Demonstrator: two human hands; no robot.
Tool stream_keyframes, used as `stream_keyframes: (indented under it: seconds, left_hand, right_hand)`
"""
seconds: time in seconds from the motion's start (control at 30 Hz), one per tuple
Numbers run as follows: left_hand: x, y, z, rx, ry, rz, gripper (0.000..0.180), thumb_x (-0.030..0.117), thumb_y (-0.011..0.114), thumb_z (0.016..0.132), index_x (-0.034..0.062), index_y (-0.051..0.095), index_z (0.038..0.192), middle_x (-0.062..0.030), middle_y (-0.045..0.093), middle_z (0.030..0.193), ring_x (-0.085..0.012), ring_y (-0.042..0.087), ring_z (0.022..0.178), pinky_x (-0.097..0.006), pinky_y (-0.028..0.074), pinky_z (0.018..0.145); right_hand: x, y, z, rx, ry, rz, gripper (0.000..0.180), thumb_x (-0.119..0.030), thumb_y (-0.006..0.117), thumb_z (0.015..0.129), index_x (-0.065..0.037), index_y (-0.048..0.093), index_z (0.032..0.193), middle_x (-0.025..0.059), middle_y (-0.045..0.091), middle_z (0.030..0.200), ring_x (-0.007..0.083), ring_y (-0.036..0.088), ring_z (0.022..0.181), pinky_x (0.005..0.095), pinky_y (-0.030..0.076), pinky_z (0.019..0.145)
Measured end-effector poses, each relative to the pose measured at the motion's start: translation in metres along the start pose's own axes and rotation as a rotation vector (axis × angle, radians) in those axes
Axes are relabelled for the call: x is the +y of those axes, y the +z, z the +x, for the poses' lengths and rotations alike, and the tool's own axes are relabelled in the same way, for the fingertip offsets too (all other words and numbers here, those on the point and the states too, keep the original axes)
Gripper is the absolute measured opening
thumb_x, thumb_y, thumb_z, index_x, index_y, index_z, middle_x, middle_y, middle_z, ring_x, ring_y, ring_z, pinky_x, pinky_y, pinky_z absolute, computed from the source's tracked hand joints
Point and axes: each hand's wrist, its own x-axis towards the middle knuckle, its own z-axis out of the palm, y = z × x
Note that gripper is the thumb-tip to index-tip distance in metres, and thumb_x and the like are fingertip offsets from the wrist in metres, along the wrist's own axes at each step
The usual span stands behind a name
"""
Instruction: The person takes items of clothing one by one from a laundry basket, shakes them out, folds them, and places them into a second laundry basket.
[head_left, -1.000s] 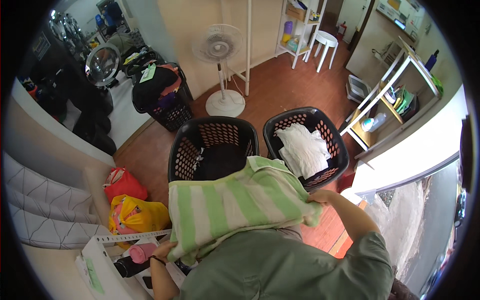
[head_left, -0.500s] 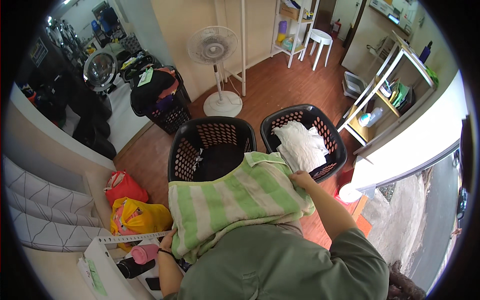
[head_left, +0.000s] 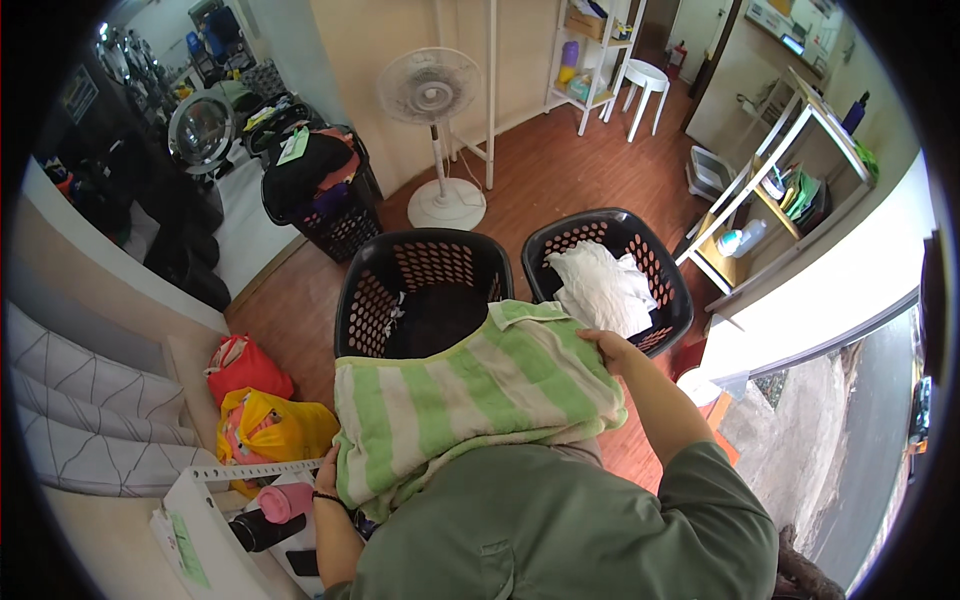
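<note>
One white pedestal fan (head_left: pixel 434 140) stands beyond two black, perforated plastic baskets (head_left: pixel 450 262). One green-and-cream striped towel (head_left: pixel 470 390) spreads before my body, partly covering the left basket's near side. Two bags, a red bag (head_left: pixel 246 372) and a yellow plastic bag (head_left: pixel 288 430), sit at my left. One white cloth bundle (head_left: pixel 602 290) fills the right basket. My left hand (head_left: pixel 327 474) and right hand (head_left: pixel 608 350) each grip a towel edge.

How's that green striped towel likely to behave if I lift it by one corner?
The green striped towel will probably be floppy, since its edge curves and droops between the left hand and the right hand. Its bunched lower folds would likely fall open. It seems unlikely to slip, as the surface looks fuzzy.
</note>
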Motion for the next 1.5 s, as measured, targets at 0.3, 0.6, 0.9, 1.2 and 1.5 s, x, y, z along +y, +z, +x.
stream_keyframes:
  seconds: [0.3,0.6,0.9,1.2,1.5]
  left_hand:
    - [0.080,0.024,-0.027,0.185,0.486,0.110,0.030,0.016,0.060,0.095,0.0020,0.058,0.122,-0.0106,0.067,0.113,-0.0248,0.065,0.103,-0.040,0.054,0.090]
    - [0.204,0.148,-0.110,0.009,1.022,0.071,0.035,0.009,0.063,0.093,0.0005,0.051,0.125,-0.0121,0.062,0.118,-0.0246,0.061,0.109,-0.040,0.050,0.095]
    - [0.228,0.199,-0.165,0.046,1.172,0.343,0.058,0.004,0.062,0.093,0.0099,0.036,0.145,-0.0089,0.056,0.128,-0.0212,0.058,0.113,-0.036,0.048,0.100]
    - [0.287,0.235,-0.143,0.045,1.082,0.597,0.052,0.003,0.062,0.093,0.0064,0.044,0.142,-0.0074,0.066,0.109,-0.0162,0.064,0.100,-0.030,0.051,0.091]
    - [0.308,0.300,-0.230,0.776,1.573,1.286,0.033,0.007,0.066,0.091,0.0055,0.064,0.124,-0.0021,0.068,0.111,-0.0125,0.062,0.093,-0.024,0.047,0.086]
  right_hand:
    - [-0.070,0.018,-0.051,0.351,-0.574,-0.481,0.039,-0.037,0.065,0.087,-0.005,0.071,0.109,0.0074,0.071,0.105,0.0240,0.063,0.095,0.0428,0.034,0.101]
    - [-0.154,0.074,-0.162,-0.071,-0.955,-0.015,0.034,-0.025,0.065,0.093,0.000,0.062,0.115,0.0110,0.068,0.105,0.0191,0.065,0.090,0.0340,0.051,0.086]
    - [-0.175,0.071,-0.248,-0.087,-1.162,-0.035,0.047,-0.007,0.064,0.092,-0.006,0.044,0.135,0.0065,0.064,0.105,0.0178,0.065,0.095,0.0309,0.053,0.084]
    - [-0.236,0.069,-0.228,0.019,-1.077,-0.440,0.030,-0.012,0.060,0.096,-0.006,0.056,0.125,0.0033,0.065,0.101,0.0135,0.065,0.089,0.0299,0.055,0.078]
    - [-0.257,0.108,-0.317,0.076,-1.537,-0.567,0.038,-0.007,0.067,0.086,-0.003,0.062,0.124,0.0049,0.067,0.108,0.0171,0.064,0.095,0.0319,0.051,0.085]
